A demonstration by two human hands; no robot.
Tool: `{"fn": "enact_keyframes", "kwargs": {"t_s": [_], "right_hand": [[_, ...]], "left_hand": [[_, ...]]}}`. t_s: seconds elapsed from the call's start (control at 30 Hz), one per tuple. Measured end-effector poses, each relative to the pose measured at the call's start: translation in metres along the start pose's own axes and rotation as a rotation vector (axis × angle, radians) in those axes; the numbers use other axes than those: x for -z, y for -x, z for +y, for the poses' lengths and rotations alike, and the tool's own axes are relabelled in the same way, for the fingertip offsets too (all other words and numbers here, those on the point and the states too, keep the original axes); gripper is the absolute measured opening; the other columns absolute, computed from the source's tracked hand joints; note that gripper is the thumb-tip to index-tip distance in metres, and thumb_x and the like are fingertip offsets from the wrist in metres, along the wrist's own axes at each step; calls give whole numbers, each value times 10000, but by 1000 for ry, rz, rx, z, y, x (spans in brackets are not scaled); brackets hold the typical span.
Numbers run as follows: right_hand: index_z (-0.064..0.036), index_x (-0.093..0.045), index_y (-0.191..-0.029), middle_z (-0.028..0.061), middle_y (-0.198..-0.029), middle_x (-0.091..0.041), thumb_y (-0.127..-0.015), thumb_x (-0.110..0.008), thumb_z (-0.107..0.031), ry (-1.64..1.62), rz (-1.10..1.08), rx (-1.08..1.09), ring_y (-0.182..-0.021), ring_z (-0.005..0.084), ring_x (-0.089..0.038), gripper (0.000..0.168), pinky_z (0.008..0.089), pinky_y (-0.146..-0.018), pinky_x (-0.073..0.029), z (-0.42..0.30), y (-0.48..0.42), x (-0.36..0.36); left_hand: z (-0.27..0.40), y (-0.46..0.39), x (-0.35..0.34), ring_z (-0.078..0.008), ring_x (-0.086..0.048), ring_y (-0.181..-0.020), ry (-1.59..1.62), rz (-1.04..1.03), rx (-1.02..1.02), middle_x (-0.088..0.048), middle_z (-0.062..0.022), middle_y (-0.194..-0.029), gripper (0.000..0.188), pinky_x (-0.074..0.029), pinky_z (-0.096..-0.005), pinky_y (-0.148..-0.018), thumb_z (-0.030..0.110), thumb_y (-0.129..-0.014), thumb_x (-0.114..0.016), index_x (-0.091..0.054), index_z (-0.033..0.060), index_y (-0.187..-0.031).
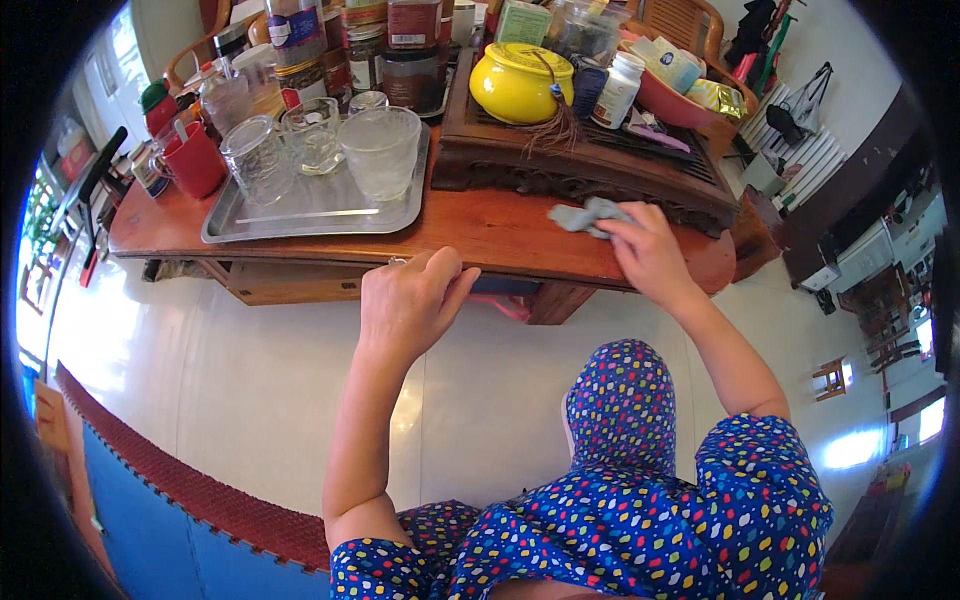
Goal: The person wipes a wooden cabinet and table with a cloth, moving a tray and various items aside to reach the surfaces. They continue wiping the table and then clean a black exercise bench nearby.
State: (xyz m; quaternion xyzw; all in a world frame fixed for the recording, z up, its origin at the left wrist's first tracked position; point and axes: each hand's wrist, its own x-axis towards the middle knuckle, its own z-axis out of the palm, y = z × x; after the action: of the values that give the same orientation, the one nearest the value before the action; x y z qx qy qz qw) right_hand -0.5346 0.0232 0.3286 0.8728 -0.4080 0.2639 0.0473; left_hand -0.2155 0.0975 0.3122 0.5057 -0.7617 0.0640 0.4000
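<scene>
My right hand (pixel 645 247) pinches a crumpled grey cloth (pixel 585 217), which lies on the reddish wooden table (pixel 480 225) just in front of a carved dark-wood tea tray (pixel 510 174). My left hand (pixel 412 296), wearing a ring, is at the table's near edge with its fingers curled and no object visible in it; its fingertips are partly hidden. Left of the cloth is a metal tray (pixel 315 231) holding a frosted cup (pixel 381 154), a ribbed clear glass (pixel 259 161) and a glass mug (pixel 311 135). A yellow lidded pot (pixel 521 81) with a brown tassel stands on the tea tray.
A red mug (pixel 195 161) stands at the table's left end. Several jars (pixel 411 79) crowd the back. A white bottle (pixel 619 90) and a pink basin (pixel 675 101) with packets are at the back right. A blue padded edge (pixel 150 510) lies at lower left.
</scene>
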Motion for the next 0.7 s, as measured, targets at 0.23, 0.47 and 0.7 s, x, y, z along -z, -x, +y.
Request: {"fn": "enact_keyframes", "kwargs": {"t_s": [0.23, 0.47, 0.7], "right_hand": [[-56, -697, -1021, 112, -1120, -575, -756, -642, 16, 167, 284, 228, -1012, 315, -559, 280, 411, -865, -475, -1, -29, 3], [-79, -708, -973, 31, -1159, -561, -782, -685, -131, 294, 241, 486, -1058, 247, -537, 199, 383, -857, -475, -13, -74, -24], [-67, -701, -903, 67, -1115, -581, -739, -694, -33, 372, 261, 240, -1005, 276, -567, 167, 392, -840, -484, 46, -4, 29]], "left_hand": [[10, -6, -22, -218, -541, -457, 141, 29, -62, -551, -41, -562, 294, -394, -336, -436, 215, -807, -755, -513, 102, -683], [19, -6, -30, -213, -553, -470, 119, -41, -99, -562, -32, -587, 282, -412, -332, -448, 196, -799, -761, -519, 108, -686], [24, -10, -28, -193, -610, -620, 143, 34, -63, -612, -20, -751, 195, -450, -318, -522, 130, -748, -775, -582, 99, -745]]}}
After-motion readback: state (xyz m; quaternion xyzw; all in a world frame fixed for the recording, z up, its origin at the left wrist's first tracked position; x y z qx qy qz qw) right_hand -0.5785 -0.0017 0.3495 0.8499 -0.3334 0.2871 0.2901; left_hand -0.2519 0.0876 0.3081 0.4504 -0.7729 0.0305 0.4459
